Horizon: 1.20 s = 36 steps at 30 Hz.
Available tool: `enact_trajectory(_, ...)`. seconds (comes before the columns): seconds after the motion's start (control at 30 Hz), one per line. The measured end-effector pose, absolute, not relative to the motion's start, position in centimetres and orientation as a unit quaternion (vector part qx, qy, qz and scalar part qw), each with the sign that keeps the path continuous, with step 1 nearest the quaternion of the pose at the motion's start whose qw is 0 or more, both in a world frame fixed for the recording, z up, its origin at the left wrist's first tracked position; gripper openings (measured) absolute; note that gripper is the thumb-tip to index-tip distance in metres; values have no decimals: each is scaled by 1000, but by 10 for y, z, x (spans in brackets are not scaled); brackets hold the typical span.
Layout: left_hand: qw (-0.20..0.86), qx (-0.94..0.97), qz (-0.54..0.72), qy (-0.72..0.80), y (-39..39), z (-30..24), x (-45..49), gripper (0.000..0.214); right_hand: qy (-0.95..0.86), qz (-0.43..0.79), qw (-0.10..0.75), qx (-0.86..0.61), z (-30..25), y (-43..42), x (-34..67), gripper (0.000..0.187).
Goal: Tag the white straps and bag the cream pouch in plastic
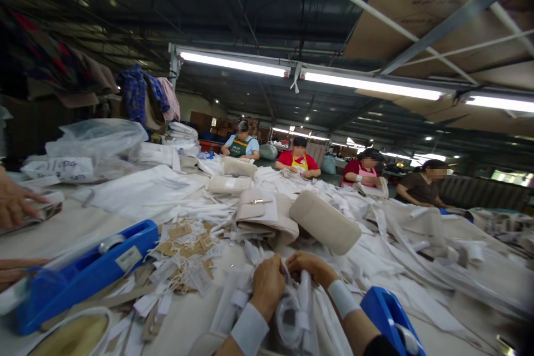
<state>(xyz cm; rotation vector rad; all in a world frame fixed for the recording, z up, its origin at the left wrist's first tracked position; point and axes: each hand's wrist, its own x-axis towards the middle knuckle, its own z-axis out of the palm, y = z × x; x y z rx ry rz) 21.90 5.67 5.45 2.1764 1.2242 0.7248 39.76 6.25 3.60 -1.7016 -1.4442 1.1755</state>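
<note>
My left hand (269,283) is closed, its fingertips pinching white wrapping (287,271) at the front middle of the table. Close on its right, my right hand (312,267) curls its fingers onto the same wrapping. Below both hands lies a looped bundle in clear plastic (288,322), with a white band around it. The exact fold under the fingertips is hidden. Just beyond my hands sit a beige bag with a flap and metal clasp (256,206) and a beige padded piece (325,222). Each wrist wears a pale cuff.
A blue tape dispenser (89,272) stands at left, another blue dispenser (390,317) at right. Paper tags with strings (186,250) lie heaped between. White wrapping covers the right side. Another person's hand (16,200) is at far left; several co-workers sit across the table.
</note>
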Motion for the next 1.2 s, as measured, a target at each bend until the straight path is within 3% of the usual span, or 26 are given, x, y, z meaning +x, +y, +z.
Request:
enact_trajectory(0.13, 284, 798, 274, 455, 61, 51, 221, 23, -554, 483, 258, -627, 39, 65, 400, 27)
enact_trajectory(0.4, 287, 790, 268, 470, 62, 50, 221, 21, -555, 511, 257, -604, 46, 59, 403, 27)
enact_trajectory(0.63, 256, 784, 328, 460, 58, 50, 223, 13, -539, 501, 314, -600, 56, 58, 407, 19)
enact_trajectory(0.77, 363, 729, 427, 393, 60, 54, 225, 13, -511, 520, 358, -583, 68, 59, 418, 18)
enact_trajectory(0.93, 481, 674, 436, 353, 73, 53, 224, 11, -463, 571, 417, -535, 77, 55, 427, 19)
enact_trajectory(1.2, 567, 594, 491, 292, 83, 43, 227, 11, -432, 564, 522, -473, 62, 43, 414, 46)
